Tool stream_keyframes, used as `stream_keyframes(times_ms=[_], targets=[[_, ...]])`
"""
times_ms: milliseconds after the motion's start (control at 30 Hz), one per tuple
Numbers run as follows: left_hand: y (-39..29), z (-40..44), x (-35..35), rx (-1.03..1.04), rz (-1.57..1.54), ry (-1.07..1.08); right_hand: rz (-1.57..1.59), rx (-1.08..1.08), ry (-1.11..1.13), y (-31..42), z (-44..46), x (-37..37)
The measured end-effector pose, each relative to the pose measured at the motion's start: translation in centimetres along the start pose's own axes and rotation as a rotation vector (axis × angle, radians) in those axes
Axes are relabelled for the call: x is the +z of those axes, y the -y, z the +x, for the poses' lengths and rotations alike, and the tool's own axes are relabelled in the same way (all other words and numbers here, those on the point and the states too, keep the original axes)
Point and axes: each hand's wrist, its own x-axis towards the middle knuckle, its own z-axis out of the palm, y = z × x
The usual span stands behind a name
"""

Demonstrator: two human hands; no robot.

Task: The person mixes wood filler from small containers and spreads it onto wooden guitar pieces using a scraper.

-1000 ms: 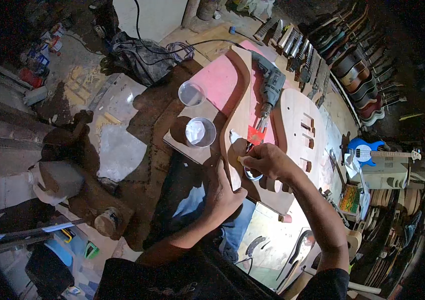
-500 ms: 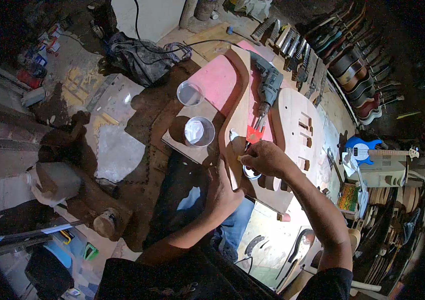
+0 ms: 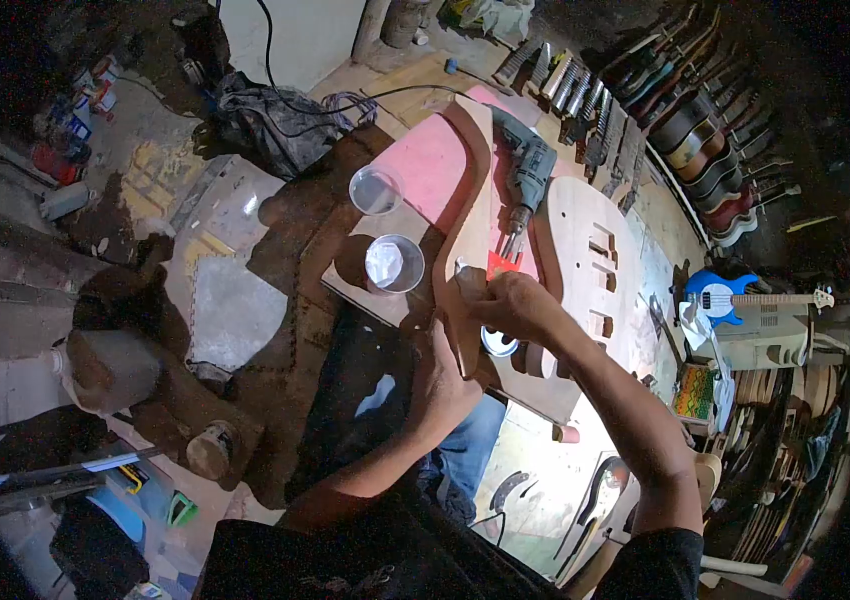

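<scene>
A curved light-wood guitar body (image 3: 473, 228) stands on edge in front of me. My left hand (image 3: 445, 378) is closed around its near lower end. Bent over its edge, my right hand (image 3: 520, 303) has its fingers pinched together; whatever is between them is hidden. A small whitish patch shows on the wood beside those fingers. Just beyond my right hand lies a red piece (image 3: 502, 264), close to the tip of a grey-green power drill (image 3: 531, 172). Partly under my right wrist is a round can (image 3: 498, 343).
Left of the wood stand a plastic cup with white material (image 3: 407, 268) and a clear cup (image 3: 376, 192). Another guitar body (image 3: 585, 235) with cut-outs lies to the right. The drill's cord (image 3: 317, 128) runs across the back. A blue guitar (image 3: 723, 300) is farther right.
My right hand has moved slightly left and up along the wood, covering part of the red piece. My left hand keeps its hold. The view has shifted a little.
</scene>
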Motion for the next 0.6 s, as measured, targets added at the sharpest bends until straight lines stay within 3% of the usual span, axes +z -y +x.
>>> stream_keyframes(times_ms=[67,167,333,400,467,500,533,567,600], targets=[[-0.1,0.3,-0.2,-0.042,-0.080,0.005,0.213,0.118,0.046,1.7,-0.7,-1.0],[0.1,0.4,-0.2,0.050,-0.002,-0.029,0.130,0.192,0.053,2.5,-1.1,-1.6],[0.8,0.4,-0.1,-0.027,-0.063,-0.022,0.032,0.072,0.027,-0.6,-1.2,0.0],[-0.8,0.5,-1.9,0.043,0.042,-0.049,0.069,0.027,-0.019,-0.4,-2.5,0.1],[-4.1,-0.1,-5.7,-0.038,0.464,0.065,0.473,0.206,-0.013,1.9,-5.7,-1.8],[-4.4,-0.7,-9.0,0.026,0.186,0.072,0.511,0.338,0.001,4.0,-7.7,-3.5],[-4.7,-1.3,-12.3,0.085,-0.093,0.099,0.511,0.334,0.008,2.7,-8.1,-2.5],[-2.9,-2.2,-16.1,0.135,-0.134,0.186,0.801,0.273,-0.139,0.6,-8.6,-0.7],[-1.9,-2.7,-19.3,-0.148,-0.350,0.213,1.096,0.211,-0.288,-1.0,-9.1,1.0]])
